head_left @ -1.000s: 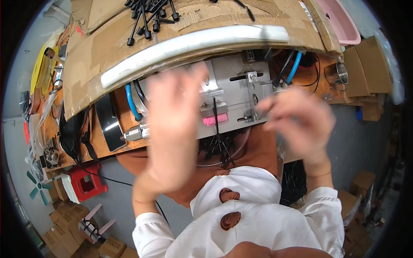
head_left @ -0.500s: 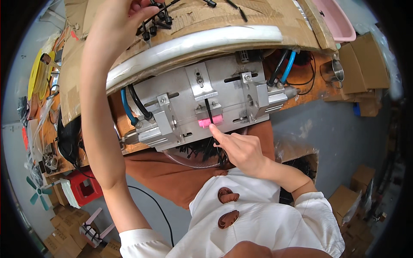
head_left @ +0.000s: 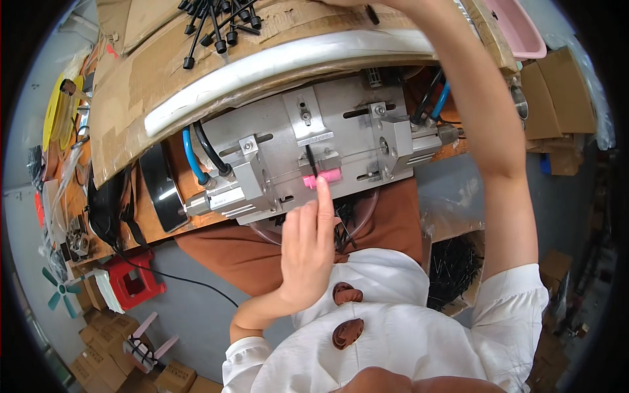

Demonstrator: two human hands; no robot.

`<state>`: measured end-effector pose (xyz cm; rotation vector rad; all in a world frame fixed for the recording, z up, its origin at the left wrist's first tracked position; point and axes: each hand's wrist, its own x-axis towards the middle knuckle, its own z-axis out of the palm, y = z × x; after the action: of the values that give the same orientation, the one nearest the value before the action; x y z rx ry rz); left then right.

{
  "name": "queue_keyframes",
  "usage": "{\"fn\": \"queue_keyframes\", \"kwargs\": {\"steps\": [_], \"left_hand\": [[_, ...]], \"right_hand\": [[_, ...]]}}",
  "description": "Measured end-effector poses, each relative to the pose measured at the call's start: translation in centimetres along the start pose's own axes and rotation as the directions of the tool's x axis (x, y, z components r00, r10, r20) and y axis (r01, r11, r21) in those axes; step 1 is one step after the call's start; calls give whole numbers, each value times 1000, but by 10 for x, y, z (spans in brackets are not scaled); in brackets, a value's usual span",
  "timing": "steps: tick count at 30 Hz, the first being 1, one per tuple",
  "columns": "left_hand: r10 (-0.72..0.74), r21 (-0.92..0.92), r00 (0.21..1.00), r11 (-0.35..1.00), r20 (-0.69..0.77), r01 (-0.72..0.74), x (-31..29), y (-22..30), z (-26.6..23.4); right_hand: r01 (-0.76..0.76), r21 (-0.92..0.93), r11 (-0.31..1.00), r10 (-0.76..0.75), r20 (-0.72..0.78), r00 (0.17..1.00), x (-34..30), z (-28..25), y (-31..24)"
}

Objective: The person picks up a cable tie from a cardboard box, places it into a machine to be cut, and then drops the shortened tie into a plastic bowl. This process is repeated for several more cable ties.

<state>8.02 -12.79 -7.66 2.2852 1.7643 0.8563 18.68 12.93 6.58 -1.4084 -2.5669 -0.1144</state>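
Observation:
A slim black rod [head_left: 311, 157] lies across a small pink block [head_left: 333, 175] at the front middle of a metal fixture [head_left: 229, 141]. My left hand [head_left: 306, 243] has its index finger stretched out, its tip at the rod's near end over the pink block; the other fingers are loosely bent. Reaching across the fixture's right side, my right arm ends in my right hand [head_left: 370, 2] at the top edge of the view, where its fingers are cut off. A short black piece [head_left: 372, 14] lies just below that hand on the cardboard.
Several black rods with thick heads [head_left: 219, 29] are heaped on the cardboard [head_left: 128, 118]. A white padded strip [head_left: 275, 65] edges it. Metal cylinders with blue hoses [head_left: 190, 154] flank the fixture. A box of black pieces [head_left: 453, 268] stands at lower right, a red stool [head_left: 134, 281] at left.
My left hand has come down from the rod heap to the pink block. My right hand has left the block and reached up to the far cardboard.

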Motion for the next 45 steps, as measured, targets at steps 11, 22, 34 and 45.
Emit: {"fn": "queue_keyframes", "kwargs": {"steps": [11, 22, 34, 45], "left_hand": [[9, 41, 991, 999, 132, -15, 4, 3, 10], [45, 159, 977, 987, -208, -11, 177, -91, -86], [11, 16, 957, 1000, -291, -7, 43, -31, -67], [21, 116, 996, 993, 83, -31, -5, 2, 8]], "right_hand": [[-100, 718, 689, 356, -216, 909, -124, -22, 33], [178, 511, 841, -46, -261, 964, -241, 113, -90], [368, 80, 926, -291, -467, 835, -115, 35, -71], [364, 410, 836, -410, 29, 911, 20, -26, -31]]}}
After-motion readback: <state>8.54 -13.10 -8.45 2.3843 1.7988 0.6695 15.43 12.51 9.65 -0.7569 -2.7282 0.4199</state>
